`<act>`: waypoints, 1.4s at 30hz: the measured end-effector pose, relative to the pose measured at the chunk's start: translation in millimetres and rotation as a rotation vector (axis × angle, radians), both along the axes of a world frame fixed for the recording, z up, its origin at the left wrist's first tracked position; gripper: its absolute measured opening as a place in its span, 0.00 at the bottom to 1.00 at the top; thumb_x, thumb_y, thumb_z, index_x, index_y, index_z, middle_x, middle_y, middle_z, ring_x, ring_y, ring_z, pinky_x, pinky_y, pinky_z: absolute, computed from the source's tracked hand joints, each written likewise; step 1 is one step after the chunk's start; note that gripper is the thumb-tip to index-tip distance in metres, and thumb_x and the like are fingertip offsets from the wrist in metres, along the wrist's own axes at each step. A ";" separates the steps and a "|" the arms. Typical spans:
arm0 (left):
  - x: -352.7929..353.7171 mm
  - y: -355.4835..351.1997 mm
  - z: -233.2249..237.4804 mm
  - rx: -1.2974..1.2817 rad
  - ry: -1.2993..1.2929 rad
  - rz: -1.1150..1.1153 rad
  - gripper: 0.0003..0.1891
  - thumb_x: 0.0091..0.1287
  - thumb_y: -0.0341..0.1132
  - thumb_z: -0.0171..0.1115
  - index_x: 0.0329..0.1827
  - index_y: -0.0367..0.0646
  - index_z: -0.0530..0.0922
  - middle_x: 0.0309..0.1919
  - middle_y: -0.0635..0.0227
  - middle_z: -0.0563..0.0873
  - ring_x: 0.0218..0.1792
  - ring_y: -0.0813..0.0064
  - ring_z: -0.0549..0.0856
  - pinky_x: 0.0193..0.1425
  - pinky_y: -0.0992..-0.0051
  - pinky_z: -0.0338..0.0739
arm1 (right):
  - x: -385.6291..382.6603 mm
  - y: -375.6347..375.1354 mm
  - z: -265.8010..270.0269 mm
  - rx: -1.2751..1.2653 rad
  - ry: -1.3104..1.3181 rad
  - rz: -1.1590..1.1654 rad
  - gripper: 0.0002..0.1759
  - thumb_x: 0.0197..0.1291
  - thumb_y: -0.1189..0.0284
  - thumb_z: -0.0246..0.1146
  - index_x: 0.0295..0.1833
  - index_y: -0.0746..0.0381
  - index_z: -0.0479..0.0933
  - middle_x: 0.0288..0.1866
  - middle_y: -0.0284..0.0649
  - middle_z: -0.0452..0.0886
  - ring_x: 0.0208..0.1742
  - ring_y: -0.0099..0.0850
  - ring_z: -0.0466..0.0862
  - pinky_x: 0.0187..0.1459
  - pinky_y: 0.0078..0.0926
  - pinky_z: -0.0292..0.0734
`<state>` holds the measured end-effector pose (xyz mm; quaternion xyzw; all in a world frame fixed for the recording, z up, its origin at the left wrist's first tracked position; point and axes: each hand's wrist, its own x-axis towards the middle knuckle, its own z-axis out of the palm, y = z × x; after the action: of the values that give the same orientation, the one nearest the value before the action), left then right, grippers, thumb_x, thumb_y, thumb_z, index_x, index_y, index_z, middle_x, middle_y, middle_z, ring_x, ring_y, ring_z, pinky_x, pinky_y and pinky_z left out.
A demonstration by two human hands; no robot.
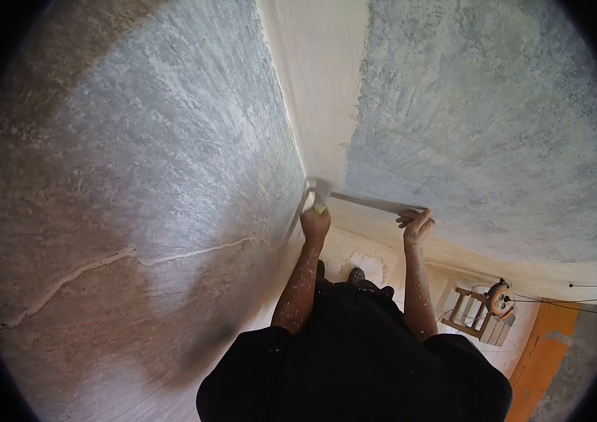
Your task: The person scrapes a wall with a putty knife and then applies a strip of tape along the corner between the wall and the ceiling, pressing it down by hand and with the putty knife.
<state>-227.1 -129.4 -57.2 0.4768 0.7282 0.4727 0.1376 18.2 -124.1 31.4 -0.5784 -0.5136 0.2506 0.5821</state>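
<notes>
Black shirt [361, 352] nearest, knife [323, 191] ahead of the left fist, strip [368, 202] out to the right

Beyond the shirt, two speckled forearms reach forward, uncrossed, the left hand [315, 224] and right hand [418, 226] well apart.

The left hand is closed in a fist on what looks like a putty knife; a yellow-green bit shows at the handle. The blade, a little blurred, lies straight ahead of the grip, pointing away from the body into the corner. The left hand is much the nearer of the two to that corner.

The dark strip has its long axis sideways, across the line of the knife: one end just beside the blade, the other at the right hand, slightly nearer the body. The right hand's fingers are spread there; I cannot tell whether they grip it, or whether the strip is a tool's edge or a shadow.

Past the hands, a pale band [323, 84] follows the corner between the mottled left wall [172, 126] and right wall [481, 105]. A white line [77, 273] crosses the left one.

Farthest, down at floor level, are a shoe [357, 275], a wooden stool [461, 309] and an orange reel [500, 300].
</notes>
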 end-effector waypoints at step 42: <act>18.0 -29.2 -8.6 -0.490 0.061 0.247 0.12 0.54 0.41 0.61 0.27 0.41 0.83 0.25 0.50 0.84 0.30 0.48 0.84 0.37 0.54 0.79 | -2.2 -2.2 4.6 -0.055 0.001 0.028 0.48 0.72 0.48 0.27 0.21 0.71 0.81 0.13 0.43 0.79 0.13 0.29 0.80 0.20 0.22 0.78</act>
<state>-209.1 -158.6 -65.7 0.3509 0.8772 0.2813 0.1681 16.1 -126.3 35.9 -0.5868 -0.5142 0.2734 0.5626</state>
